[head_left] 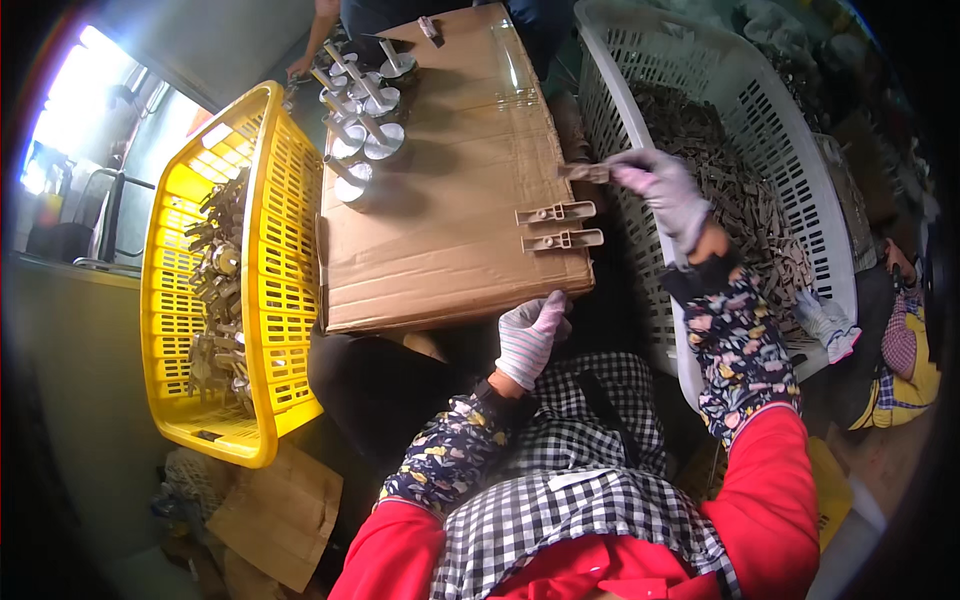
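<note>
Black-and-white checks fill the foreground: your apron (590, 510) lies below the scene, framed by your red sleeves (765, 495). At left, a yellow basket (285, 250), tall and slotted, holds a heap of dull metallic-looking pieces (218, 265). Below it lies a piece of brown cardboard (285, 515). To its right, a broad cardboard surface (450, 270) carries a cluster of round white pieces with stems (383, 140), grouped toward its far left side, while another person's bare arm (322, 35) shows beyond. Your left hand (530, 338), in a striped glove, is at the surface's near edge with its fingers drawn together; whether it pinches anything, you cannot tell from this view. Two grey-brown strips (560, 240) lie side by side near the right edge. Just beyond them, your gloved right hand (655, 190) pinches a similar small piece (584, 173) by one end, over the cardboard's right edge. Alongside stands a white basket (750, 95) heaped with brownish strips (745, 190); a loose glove (826, 325) hangs at its near right corner.
</note>
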